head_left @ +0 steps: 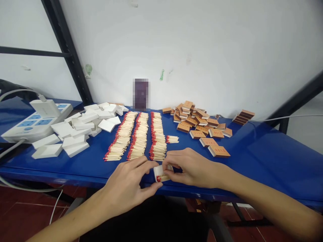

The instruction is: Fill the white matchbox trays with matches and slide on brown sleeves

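At the table's front edge lies a small white matchbox tray (157,170), with several red-headed matches (163,178) along its near side. My left hand (128,183) grips the tray's left end between thumb and index finger. Over the right part of the tray, my right hand (193,168) is closed in a pinch, its fingertips down at the matches; what lies between them is hidden. Three long rows of matches, a left row (121,137), a middle row (138,136) and a right row (158,137), stretch behind the tray. A small bunch of matches (173,139) sits right of them.
Empty white trays (83,126) are heaped on the left, near a power strip (37,124) with a plugged-in charger (45,108). Orange-brown matchbox sleeves (199,121) pile up on the right, with a small stack (243,117) farther right. A blurred dark rectangle (141,94) leans against the wall.
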A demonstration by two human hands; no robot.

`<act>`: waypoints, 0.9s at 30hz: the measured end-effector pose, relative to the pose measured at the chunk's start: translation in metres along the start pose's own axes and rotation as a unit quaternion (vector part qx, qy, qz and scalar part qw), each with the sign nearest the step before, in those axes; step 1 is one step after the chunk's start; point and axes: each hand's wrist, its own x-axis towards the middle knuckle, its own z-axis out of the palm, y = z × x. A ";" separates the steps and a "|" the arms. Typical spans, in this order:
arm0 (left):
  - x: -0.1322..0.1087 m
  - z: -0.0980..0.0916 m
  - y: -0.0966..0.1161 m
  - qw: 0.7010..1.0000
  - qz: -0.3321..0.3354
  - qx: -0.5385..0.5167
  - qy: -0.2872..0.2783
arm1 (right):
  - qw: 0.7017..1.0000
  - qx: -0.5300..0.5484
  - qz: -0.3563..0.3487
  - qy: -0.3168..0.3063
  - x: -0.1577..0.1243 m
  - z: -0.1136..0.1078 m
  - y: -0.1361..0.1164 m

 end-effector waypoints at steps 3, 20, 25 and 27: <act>0.000 0.000 0.000 1.000 0.003 0.002 0.003 | 1.000 -0.002 -0.008 0.019 -0.001 0.000 0.000; 0.000 0.001 -0.001 1.000 -0.001 -0.004 -0.002 | 0.998 -0.006 -0.045 0.039 -0.002 -0.006 0.004; 0.000 0.001 -0.001 1.000 0.005 0.005 0.001 | 0.974 -0.137 0.066 0.167 -0.002 -0.016 0.040; 0.000 0.001 -0.001 1.000 0.006 0.005 0.003 | 0.971 -0.157 0.104 0.148 -0.002 -0.020 0.057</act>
